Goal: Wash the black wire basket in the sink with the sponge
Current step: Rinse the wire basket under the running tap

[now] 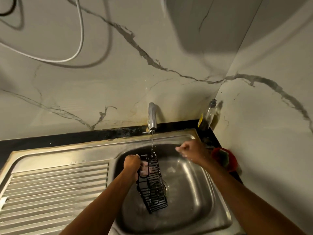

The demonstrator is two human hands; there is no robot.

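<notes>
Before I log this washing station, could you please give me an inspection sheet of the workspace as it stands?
Surface: stainless sink, wet, with a ribbed drainboard to its left.
Job's things: black wire basket held on end in the basin under the running tap; sponge lying on the counter right of the sink, untouched.
Clutter: soap bottle in the back corner.
Grips: left hand holds the basket's top end; right hand curled, holding nothing, above the basin.
Cables: white cable and black cable on the wall.
Surroundings: marbled wall tiles.
</notes>
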